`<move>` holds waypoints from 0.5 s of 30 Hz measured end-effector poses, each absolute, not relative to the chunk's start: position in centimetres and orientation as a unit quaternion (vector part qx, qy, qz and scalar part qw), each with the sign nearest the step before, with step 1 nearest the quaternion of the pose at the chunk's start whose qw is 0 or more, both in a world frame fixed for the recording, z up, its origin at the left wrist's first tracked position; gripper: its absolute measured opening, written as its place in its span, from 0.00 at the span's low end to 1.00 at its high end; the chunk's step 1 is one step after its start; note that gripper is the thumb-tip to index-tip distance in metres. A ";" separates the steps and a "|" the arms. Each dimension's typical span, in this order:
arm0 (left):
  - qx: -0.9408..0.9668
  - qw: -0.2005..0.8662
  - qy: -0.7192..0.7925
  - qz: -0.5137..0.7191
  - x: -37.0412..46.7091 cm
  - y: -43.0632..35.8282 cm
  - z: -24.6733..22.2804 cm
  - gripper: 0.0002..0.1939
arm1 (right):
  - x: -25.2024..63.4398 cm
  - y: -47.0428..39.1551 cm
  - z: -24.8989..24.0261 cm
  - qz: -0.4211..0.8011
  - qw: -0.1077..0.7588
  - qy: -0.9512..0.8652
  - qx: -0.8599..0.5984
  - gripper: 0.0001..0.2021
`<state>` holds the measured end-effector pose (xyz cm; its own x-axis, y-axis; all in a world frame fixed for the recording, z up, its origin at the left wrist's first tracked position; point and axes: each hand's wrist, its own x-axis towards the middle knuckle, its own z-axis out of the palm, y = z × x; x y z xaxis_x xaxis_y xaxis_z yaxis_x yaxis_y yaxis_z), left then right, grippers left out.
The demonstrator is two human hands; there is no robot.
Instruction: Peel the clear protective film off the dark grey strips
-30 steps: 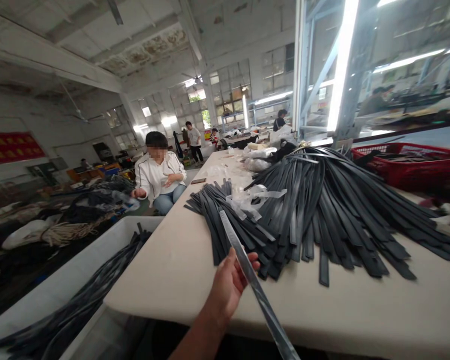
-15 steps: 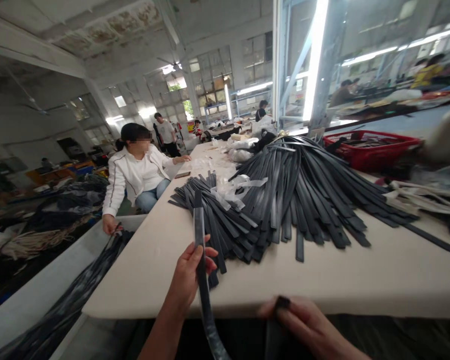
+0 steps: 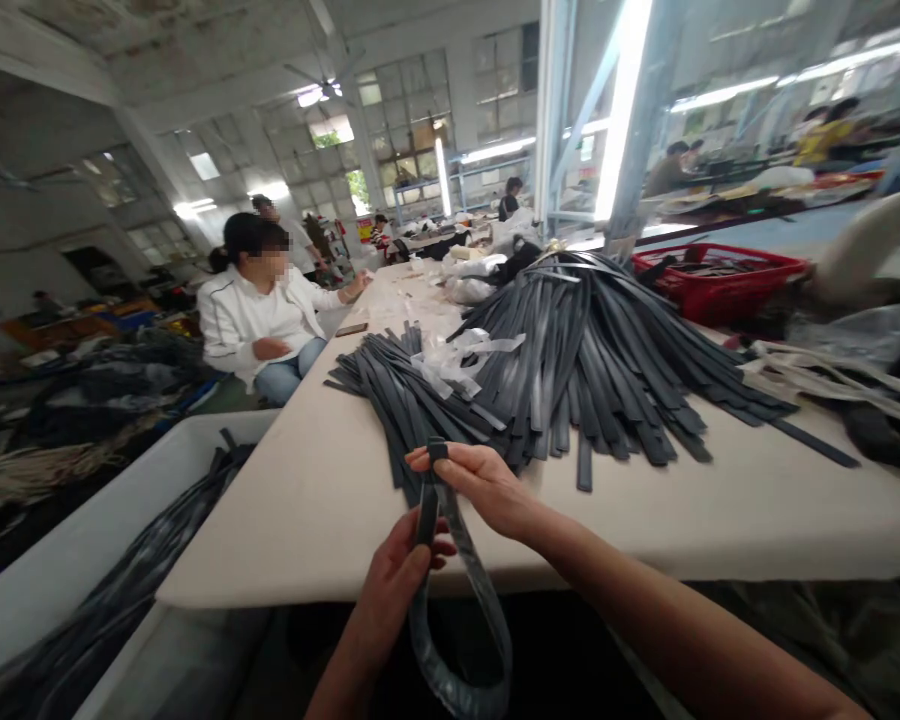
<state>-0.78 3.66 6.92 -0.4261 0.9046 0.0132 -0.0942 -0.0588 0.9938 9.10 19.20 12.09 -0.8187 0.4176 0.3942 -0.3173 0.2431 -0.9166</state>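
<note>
A dark strip point(image 3: 471, 560) hangs in a loop below my two hands, over the table's front edge. My left hand point(image 3: 401, 565) is closed on one end part of it, thumb in front. Just above and to the right, my right hand point(image 3: 480, 480) pinches the strip's other end, close to the first. Behind them a smaller bundle of dark strips point(image 3: 390, 390) lies on the pale table point(image 3: 285, 520), with crumpled clear plastic point(image 3: 457, 360) on top. A large fanned pile of dark strips point(image 3: 570, 350) spreads to the right.
A white bin point(image 3: 172, 455) with dark strips stands left of the table. Beyond it sits a person in a white jacket point(image 3: 259, 310). A phone point(image 3: 352, 329) lies at the table's left edge. At the right are a red basket point(image 3: 727, 290) and white straps point(image 3: 817, 370).
My right hand has moved up and left with its strip end to beside my left hand, and the strip now loops. The seated person's hand has left the bin. The view has shifted slightly.
</note>
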 end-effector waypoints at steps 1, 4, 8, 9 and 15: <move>0.371 0.375 0.546 0.650 -0.7 3.9 7.3 0.27 | 8.8 18.5 12.0 0.584 0.294 -0.756 -0.030 0.21; 0.389 0.340 0.531 0.672 -0.4 4.4 8.1 0.24 | 8.3 16.9 11.4 0.529 0.285 -0.799 -0.026 0.18; 0.410 0.345 0.576 0.617 0.5 3.5 8.5 0.16 | 8.5 16.7 10.1 0.551 0.288 -0.783 -0.042 0.16; 0.423 0.346 0.589 0.596 0.9 3.0 8.6 0.16 | 8.7 16.9 9.7 0.563 0.292 -0.772 -0.047 0.16; 0.433 0.372 0.616 0.543 2.0 -0.1 8.1 0.19 | 8.7 17.5 8.2 0.619 0.324 -0.710 -0.089 0.13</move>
<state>2.00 -0.08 8.11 -0.3470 0.9378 0.0118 0.1298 0.0356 0.9909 8.66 17.55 8.20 -0.7748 0.5265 0.3500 -0.2748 0.2182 -0.9364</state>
